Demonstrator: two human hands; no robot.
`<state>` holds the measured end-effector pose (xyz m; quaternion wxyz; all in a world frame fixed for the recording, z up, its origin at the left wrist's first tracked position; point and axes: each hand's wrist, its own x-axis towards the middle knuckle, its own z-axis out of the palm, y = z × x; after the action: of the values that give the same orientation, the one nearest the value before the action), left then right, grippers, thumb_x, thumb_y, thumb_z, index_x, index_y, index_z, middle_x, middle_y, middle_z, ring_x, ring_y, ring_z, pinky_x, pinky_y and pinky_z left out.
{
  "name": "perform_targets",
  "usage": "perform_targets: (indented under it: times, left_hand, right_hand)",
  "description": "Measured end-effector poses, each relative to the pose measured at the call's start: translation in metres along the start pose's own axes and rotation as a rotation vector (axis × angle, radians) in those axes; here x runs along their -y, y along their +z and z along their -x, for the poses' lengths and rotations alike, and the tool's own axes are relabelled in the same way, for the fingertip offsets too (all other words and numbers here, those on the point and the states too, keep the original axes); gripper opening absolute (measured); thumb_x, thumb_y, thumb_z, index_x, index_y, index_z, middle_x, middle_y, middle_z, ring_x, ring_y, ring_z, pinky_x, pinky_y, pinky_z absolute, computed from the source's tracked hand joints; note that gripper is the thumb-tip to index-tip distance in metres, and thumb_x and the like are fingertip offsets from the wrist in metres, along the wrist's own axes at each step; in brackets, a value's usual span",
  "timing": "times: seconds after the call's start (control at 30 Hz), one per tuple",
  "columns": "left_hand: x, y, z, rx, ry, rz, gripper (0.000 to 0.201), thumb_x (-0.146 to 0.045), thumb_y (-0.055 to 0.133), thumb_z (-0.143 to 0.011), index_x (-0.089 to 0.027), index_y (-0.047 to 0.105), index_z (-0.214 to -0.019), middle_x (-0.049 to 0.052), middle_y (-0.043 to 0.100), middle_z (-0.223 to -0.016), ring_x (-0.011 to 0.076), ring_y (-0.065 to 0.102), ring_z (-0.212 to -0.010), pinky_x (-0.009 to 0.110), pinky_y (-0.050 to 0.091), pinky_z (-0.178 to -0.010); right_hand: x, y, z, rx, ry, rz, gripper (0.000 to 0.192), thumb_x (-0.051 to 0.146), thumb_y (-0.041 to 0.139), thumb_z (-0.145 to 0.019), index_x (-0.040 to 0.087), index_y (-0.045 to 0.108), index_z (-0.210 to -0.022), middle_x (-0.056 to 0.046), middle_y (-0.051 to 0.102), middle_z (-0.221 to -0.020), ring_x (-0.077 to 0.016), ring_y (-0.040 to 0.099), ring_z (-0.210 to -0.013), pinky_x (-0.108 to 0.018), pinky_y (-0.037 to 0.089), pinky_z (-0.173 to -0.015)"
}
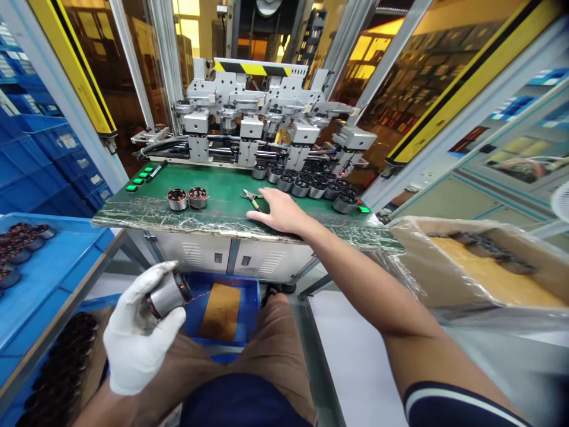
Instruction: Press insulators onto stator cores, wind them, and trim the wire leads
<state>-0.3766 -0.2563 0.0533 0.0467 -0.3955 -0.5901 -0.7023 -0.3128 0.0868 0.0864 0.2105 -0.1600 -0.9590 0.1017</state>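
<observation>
My left hand (141, 332), in a white glove, is wrapped round a metal motor stator (168, 295) above the blue bin. The stator is tilted, and a thin reddish wire (199, 296) trails from its right end. Over the green worktop my bare right hand (282, 210) reaches to a pair of cutting pliers (254, 200). Its thumb and index finger are spread apart beside the handles; the other fingers are partly hidden. The pliers lie with their jaws towards the back left. Two wound stators (178, 200) stand left of them on the worktop.
Several more stators (301, 187) crowd the back right of the worktop (222, 222), before a metal clamping machine (251, 127). Green buttons (138, 181) sit at the back left. A blue crate (57, 249) of stators is left, and a plastic-lined carton (480, 237) right.
</observation>
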Motion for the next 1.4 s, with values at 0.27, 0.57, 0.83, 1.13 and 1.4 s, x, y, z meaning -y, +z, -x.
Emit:
perform_targets:
  times: [0.27, 0.57, 0.83, 1.13, 1.4]
  left_hand:
    - [0.005, -0.014, 0.003, -0.066, -0.07, -0.05, 0.048, -0.016, 0.078, -0.075, -0.026, 0.064, -0.119, 0.005, 0.068, -0.127, 0.0265, 0.065, -0.118, 0.039, 0.059, -0.098]
    - [0.004, 0.004, 0.004, 0.029, -0.003, -0.016, 0.049, -0.01, 0.076, -0.074, -0.024, 0.064, -0.12, 0.006, 0.069, -0.125, 0.023, 0.066, -0.116, 0.03, 0.059, -0.094]
    - [0.002, 0.005, 0.005, 0.075, 0.055, -0.009, 0.055, -0.003, 0.075, -0.072, -0.022, 0.064, -0.122, 0.008, 0.067, -0.126, 0.0218, 0.065, -0.117, 0.029, 0.058, -0.096]
    - [-0.001, 0.005, 0.006, 0.147, 0.105, -0.016, 0.061, 0.003, 0.072, -0.071, -0.022, 0.062, -0.126, 0.007, 0.066, -0.127, 0.0183, 0.064, -0.119, 0.026, 0.055, -0.1]
    - [-0.001, -0.001, 0.007, 0.282, 0.156, -0.015, 0.066, 0.003, 0.072, -0.069, -0.021, 0.058, -0.129, 0.008, 0.06, -0.133, 0.0177, 0.06, -0.122, 0.027, 0.052, -0.104]
  right_hand:
    - [0.004, -0.011, 0.069, 0.099, -0.27, 0.256, 0.065, 0.039, 0.065, -0.086, 0.006, 0.047, -0.139, -0.023, 0.052, -0.133, -0.0364, 0.056, -0.115, -0.05, 0.051, -0.096]
    - [0.086, 0.031, 0.172, -0.037, -0.362, -0.52, 0.068, 0.008, 0.052, -0.079, 0.014, 0.038, -0.146, -0.014, 0.058, -0.115, -0.0218, 0.059, -0.101, -0.034, 0.055, -0.087]
    - [0.137, 0.045, 0.171, -0.004, -0.383, -1.002, 0.075, 0.006, 0.049, -0.073, 0.014, 0.038, -0.146, -0.013, 0.057, -0.11, -0.0204, 0.058, -0.1, -0.034, 0.054, -0.087]
    - [0.137, 0.05, 0.17, -0.023, -0.39, -1.025, 0.072, 0.006, 0.049, -0.074, 0.015, 0.042, -0.145, -0.007, 0.059, -0.087, -0.0151, 0.054, -0.074, -0.027, 0.049, -0.064]
    - [0.133, 0.04, 0.164, 0.104, -0.315, -1.136, 0.074, 0.008, 0.047, -0.067, 0.018, 0.046, -0.141, -0.009, 0.059, -0.1, -0.0178, 0.059, -0.089, -0.032, 0.052, -0.079]
